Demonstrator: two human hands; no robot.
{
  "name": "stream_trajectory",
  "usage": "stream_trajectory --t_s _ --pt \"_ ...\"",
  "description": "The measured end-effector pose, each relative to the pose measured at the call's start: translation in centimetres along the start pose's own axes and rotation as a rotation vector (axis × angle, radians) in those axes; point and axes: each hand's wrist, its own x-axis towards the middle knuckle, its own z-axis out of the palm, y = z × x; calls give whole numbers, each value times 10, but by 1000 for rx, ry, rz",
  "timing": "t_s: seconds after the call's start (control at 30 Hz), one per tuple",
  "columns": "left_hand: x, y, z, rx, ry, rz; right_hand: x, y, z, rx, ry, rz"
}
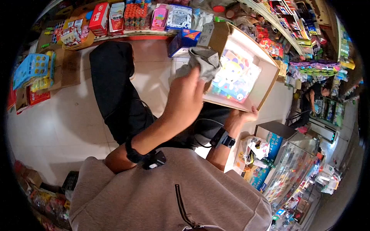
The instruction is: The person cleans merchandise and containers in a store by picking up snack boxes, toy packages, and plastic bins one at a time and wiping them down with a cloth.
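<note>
A crumpled grey cloth (204, 61) is bunched in my left hand (188, 89), whose fingers are closed around it. The cloth presses against the left wall of an open cardboard box (266, 82). My right hand (239, 118) grips the box's lower right edge and holds it tilted above my lap. Inside the box lie packages in clear wrapping with a colourful cartoon animal print (233, 79). Glare washes out part of the print. Whatever is beneath the top package is hidden.
A low shelf of boxed goods (142, 34) runs along the front, with a blue box (184, 42) on the floor before it. Hanging goods (269, 46) and a glass display case (287, 169) stand on the right. Another person (310, 102) is farther off at right.
</note>
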Motion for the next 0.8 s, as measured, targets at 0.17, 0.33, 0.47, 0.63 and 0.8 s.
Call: stream_trajectory --t_s 0.17,0.33,0.47,0.63,0.8 --pt "-8 -8 -40 -749 34 -341 16 -6 -14 -6 2 -50" --pt "19 1 -82 -924 269 -193 38 -12 -39 31 -90 14" --pt "36 -17 -70 -841 301 -141 60 -13 -63 52 -160 -4" --pt "29 -6 -4 -135 197 82 13 -5 -14 1 -126 69" --pt "10 -2 -11 -273 112 84 4 -2 4 11 -85 75"
